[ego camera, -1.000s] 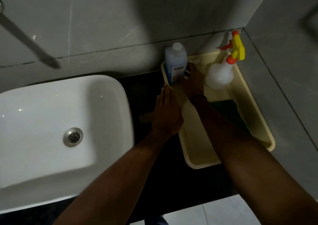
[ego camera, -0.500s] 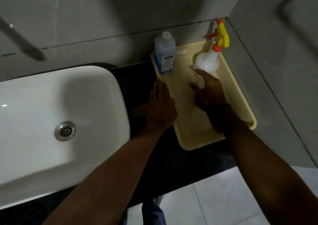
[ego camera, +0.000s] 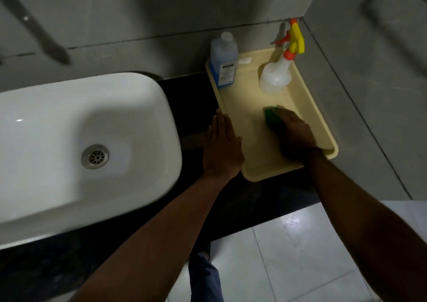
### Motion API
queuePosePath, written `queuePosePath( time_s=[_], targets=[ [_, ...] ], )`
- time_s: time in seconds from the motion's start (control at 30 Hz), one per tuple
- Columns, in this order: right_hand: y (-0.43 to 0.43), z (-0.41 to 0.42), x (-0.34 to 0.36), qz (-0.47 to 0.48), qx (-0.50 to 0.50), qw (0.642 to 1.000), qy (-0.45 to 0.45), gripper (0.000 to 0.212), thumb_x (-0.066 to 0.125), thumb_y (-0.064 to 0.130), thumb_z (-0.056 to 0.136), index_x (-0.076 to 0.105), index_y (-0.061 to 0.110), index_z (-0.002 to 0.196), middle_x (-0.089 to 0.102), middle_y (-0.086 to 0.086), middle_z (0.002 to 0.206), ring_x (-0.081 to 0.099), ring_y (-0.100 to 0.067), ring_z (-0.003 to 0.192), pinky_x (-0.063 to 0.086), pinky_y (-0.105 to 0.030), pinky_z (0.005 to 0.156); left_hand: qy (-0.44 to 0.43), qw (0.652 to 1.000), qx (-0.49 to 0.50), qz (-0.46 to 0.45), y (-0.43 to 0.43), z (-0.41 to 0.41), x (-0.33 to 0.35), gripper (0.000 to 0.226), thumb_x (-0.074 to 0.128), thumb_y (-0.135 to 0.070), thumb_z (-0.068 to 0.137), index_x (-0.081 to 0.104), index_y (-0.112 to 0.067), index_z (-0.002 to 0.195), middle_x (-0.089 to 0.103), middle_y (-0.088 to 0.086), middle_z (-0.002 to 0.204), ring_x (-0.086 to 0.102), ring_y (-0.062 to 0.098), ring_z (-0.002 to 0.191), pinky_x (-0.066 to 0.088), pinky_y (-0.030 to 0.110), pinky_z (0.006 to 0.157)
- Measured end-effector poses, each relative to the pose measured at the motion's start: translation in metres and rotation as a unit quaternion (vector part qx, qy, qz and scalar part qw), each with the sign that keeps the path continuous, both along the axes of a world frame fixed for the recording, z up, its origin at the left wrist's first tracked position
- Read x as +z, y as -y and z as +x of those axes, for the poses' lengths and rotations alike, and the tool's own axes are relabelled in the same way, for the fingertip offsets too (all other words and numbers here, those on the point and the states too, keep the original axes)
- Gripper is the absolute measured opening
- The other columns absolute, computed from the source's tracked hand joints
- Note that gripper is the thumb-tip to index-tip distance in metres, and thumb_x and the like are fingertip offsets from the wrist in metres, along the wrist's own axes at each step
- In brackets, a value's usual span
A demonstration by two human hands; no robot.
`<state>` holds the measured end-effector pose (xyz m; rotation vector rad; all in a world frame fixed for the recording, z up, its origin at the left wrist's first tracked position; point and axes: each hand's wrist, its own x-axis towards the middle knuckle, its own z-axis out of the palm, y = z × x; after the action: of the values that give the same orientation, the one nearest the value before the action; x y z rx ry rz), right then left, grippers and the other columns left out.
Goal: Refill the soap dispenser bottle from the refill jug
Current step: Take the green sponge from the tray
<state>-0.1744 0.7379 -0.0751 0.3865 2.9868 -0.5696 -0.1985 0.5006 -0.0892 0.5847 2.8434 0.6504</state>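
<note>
Our left hand (ego camera: 221,147) lies flat and relaxed, palm down on the dark table (ego camera: 191,98), fingers straight and together. Its outer edge touches the near left rim of the cream tray (ego camera: 254,170). Our right hand (ego camera: 297,135) is inside the tray, fingers curled over a green sponge (ego camera: 269,116) and holding it down against the tray floor. Only the far end of the sponge shows beyond the fingertips.

Beyond the left hand's fingertips, in the far left corner of the tray, a blue bottle (ego camera: 224,59) with a white cap and a label stands upright against the wall (ego camera: 161,12). In this dim light we take it to be the refill jug. Beyond the right hand, near the far right corner of the tray, a clear spray bottle (ego camera: 276,77) stands upright, with an orange collar and a yellow trigger head. The two bottles stand apart, with bare tray between them, and neither hand touches either one.

To the left of the left hand sits a white sink (ego camera: 69,121) with a metal drain (ego camera: 95,156). A strip of table lies between the sink and the hand. Below our forearms, pale floor (ego camera: 300,255) tiles show past the table's near edge.
</note>
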Motion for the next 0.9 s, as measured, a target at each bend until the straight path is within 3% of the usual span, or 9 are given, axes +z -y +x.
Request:
queuePosePath(
  time_s=[0.07, 0.13, 0.27, 0.33, 0.43, 0.53, 0.7, 0.83, 0.9],
  targets=[
    [0.020, 0.010, 0.023, 0.002, 0.003, 0.998, -0.060, 0.086, 0.071, -0.010, 0.072, 0.045, 0.014, 0.150, 0.044, -0.015, 0.155, 0.046, -0.038, 0.138, 0.040, -0.045, 0.114, -0.009, 1.000, -0.023, 0.004, 0.014, 0.032, 0.009, 0.069, 0.028, -0.034, 0.104, 0.007, 0.007, 0.156, 0.004, 0.028, 0.166, 0.007, 0.038, 0.156, 0.013, 0.047, 0.127],
    [0.050, 0.029, 0.044, 0.016, 0.008, 0.988, -0.152, 0.095, 0.069, -0.022, 0.052, 0.052, 0.000, 0.143, 0.053, -0.023, 0.145, 0.052, -0.043, 0.132, 0.044, -0.045, 0.111, -0.005, 0.999, -0.038, 0.010, 0.038, 0.070, 0.018, 0.070, 0.024, -0.036, 0.103, 0.009, 0.008, 0.156, 0.005, 0.027, 0.166, 0.007, 0.038, 0.156, 0.013, 0.046, 0.127],
    [0.147, 0.086, 0.061, -0.090, -0.008, 0.971, -0.224, 0.069, 0.050, -0.016, 0.077, 0.050, 0.002, 0.144, 0.051, -0.023, 0.146, 0.046, -0.039, 0.138, 0.034, -0.040, 0.117, 0.022, 0.999, -0.027, 0.003, 0.110, 0.141, 0.021, 0.066, 0.019, -0.038, 0.106, 0.011, 0.003, 0.157, 0.006, 0.022, 0.167, 0.010, 0.033, 0.156, 0.019, 0.042, 0.126],
    [0.204, 0.118, 0.048, -0.167, -0.012, 0.971, -0.173, 0.072, 0.047, -0.014, 0.078, 0.048, 0.010, 0.146, 0.048, -0.019, 0.150, 0.042, -0.034, 0.142, 0.033, -0.034, 0.117, 0.028, 0.999, -0.011, -0.023, 0.157, 0.168, 0.015, 0.065, 0.027, -0.036, 0.105, 0.022, 0.004, 0.155, 0.019, 0.023, 0.165, 0.025, 0.033, 0.153, 0.029, 0.043, 0.123],
    [0.274, 0.156, 0.009, -0.195, 0.004, 0.979, -0.051, 0.067, 0.047, -0.007, 0.084, 0.048, 0.015, 0.147, 0.041, -0.015, 0.156, 0.035, -0.035, 0.147, 0.037, -0.051, 0.116, 0.039, 0.994, 0.005, -0.106, 0.226, 0.187, 0.002, 0.066, 0.032, -0.036, 0.100, 0.032, 0.006, 0.152, 0.028, 0.025, 0.161, 0.038, 0.035, 0.147, 0.034, 0.043, 0.118],
    [0.316, 0.172, -0.031, -0.067, 0.036, 0.996, 0.045, 0.067, 0.046, 0.019, 0.090, 0.034, 0.023, 0.156, 0.019, -0.011, 0.167, 0.007, -0.039, 0.154, 0.016, -0.063, 0.121, 0.026, 0.991, 0.020, -0.132, 0.276, 0.189, -0.008, 0.066, 0.030, -0.036, 0.100, 0.035, 0.007, 0.150, 0.030, 0.028, 0.159, 0.038, 0.037, 0.146, 0.037, 0.045, 0.117],
    [0.401, 0.154, -0.049, 0.012, 0.060, 0.996, 0.067, 0.068, 0.025, 0.055, 0.104, 0.004, 0.027, 0.162, -0.008, -0.010, 0.169, -0.014, -0.039, 0.154, -0.007, -0.053, 0.124, 0.023, 0.988, 0.032, -0.151, 0.334, 0.193, -0.013, 0.068, 0.028, -0.036, 0.102, 0.024, 0.006, 0.154, 0.018, 0.026, 0.164, 0.021, 0.036, 0.153, 0.029, 0.047, 0.122],
    [0.424, 0.184, -0.053, 0.040, 0.207, 0.975, 0.077, 0.068, 0.024, 0.059, 0.102, -0.001, 0.035, 0.160, -0.010, -0.004, 0.169, -0.013, -0.034, 0.154, 0.002, -0.054, 0.125, 0.036, 0.984, 0.044, -0.169, 0.374, 0.201, -0.014, 0.069, 0.023, -0.038, 0.102, 0.017, 0.005, 0.156, 0.010, 0.025, 0.165, 0.014, 0.036, 0.155, 0.021, 0.046, 0.125],
    [0.403, 0.195, -0.051, 0.067, 0.215, 0.971, 0.087, 0.065, 0.020, 0.058, 0.101, 0.001, 0.038, 0.159, -0.007, -0.001, 0.169, -0.010, -0.033, 0.155, 0.008, -0.060, 0.124, 0.044, 0.983, 0.047, -0.170, 0.389, 0.205, -0.015, 0.069, 0.017, -0.039, 0.102, 0.011, 0.004, 0.156, 0.005, 0.024, 0.166, 0.009, 0.035, 0.156, 0.015, 0.044, 0.126]
  ],
)
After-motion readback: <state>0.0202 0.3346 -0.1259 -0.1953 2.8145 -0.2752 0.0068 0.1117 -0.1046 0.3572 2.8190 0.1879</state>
